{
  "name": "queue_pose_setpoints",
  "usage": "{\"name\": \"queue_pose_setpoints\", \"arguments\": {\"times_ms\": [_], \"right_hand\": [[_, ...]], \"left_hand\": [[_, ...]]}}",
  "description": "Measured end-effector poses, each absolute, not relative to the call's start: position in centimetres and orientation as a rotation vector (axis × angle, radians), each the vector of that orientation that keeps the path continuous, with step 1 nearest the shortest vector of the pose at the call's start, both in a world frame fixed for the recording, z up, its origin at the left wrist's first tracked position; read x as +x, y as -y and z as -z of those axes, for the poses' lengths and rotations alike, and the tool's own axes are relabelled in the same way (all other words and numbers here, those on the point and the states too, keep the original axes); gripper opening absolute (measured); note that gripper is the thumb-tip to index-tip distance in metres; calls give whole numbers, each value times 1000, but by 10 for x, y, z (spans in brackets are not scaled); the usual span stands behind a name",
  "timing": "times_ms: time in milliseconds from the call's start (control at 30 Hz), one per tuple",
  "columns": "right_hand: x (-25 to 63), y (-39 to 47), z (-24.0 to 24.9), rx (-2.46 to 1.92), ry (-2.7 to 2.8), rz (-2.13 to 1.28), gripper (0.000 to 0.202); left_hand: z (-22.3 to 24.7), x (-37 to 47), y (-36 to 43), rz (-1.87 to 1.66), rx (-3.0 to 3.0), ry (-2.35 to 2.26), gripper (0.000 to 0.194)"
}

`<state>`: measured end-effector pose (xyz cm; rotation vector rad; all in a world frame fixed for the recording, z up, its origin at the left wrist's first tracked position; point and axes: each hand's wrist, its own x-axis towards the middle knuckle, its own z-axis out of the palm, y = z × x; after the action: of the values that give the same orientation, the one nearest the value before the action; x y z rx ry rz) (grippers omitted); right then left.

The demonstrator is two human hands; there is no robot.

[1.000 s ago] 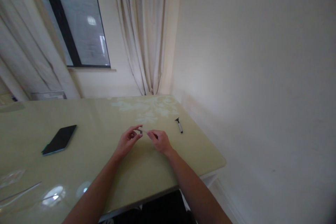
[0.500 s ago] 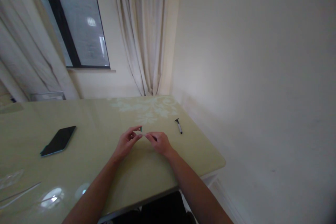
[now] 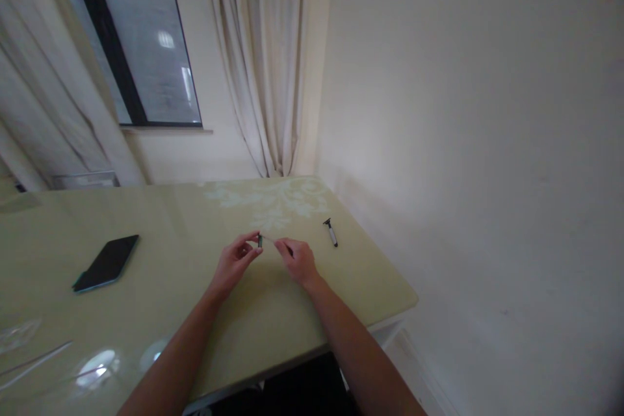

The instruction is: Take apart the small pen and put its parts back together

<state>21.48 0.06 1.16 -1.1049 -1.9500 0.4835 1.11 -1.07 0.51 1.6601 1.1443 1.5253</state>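
Observation:
Between the thumb and fingertips of my left hand (image 3: 236, 262) is a small dark green rectangular piece (image 3: 260, 241), held upright above the table. My right hand (image 3: 296, 259) is closed on a thin pale stick (image 3: 268, 238), which points left and reaches the top of the green piece. The stick's exact kind is too small to make out, and its other end is hidden in my fingers. Beyond my right hand a razor (image 3: 331, 233) with a grey-and-black handle lies on the tabletop, its head facing away from me.
On the left of the pale green table (image 3: 185, 221) lies a flat black tablet-like device (image 3: 108, 263). Thin white cords (image 3: 41, 359) and clear plastic (image 3: 19, 336) are at the near left. A wall (image 3: 468, 175) borders the right side; curtains (image 3: 263, 65) hang behind.
My right hand has shifted slightly up and right. The pale stick has gone from low, between both hands' fingertips, to the top of the green piece, now slanting.

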Motion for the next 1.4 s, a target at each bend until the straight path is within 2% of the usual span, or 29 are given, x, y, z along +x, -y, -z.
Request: {"name": "queue_pose_setpoints", "arguments": {"times_ms": [133,300,500,1400], "right_hand": [[214,0,-11,-1002,2048,-501,40],[213,1,-12,-1082,1929,-485,46],[216,2,-13,-1012,2037,-472,39],[214,0,-9,-1074,1948,-426,46]], "left_hand": [[-6,10,11,-1490,1670,-1160,48],[-8,11,13,-1520,1645,-1155,48],[-10,13,15,-1510,1634,-1154,49],[-7,13,12,-1533,1634,-1107,47]]}}
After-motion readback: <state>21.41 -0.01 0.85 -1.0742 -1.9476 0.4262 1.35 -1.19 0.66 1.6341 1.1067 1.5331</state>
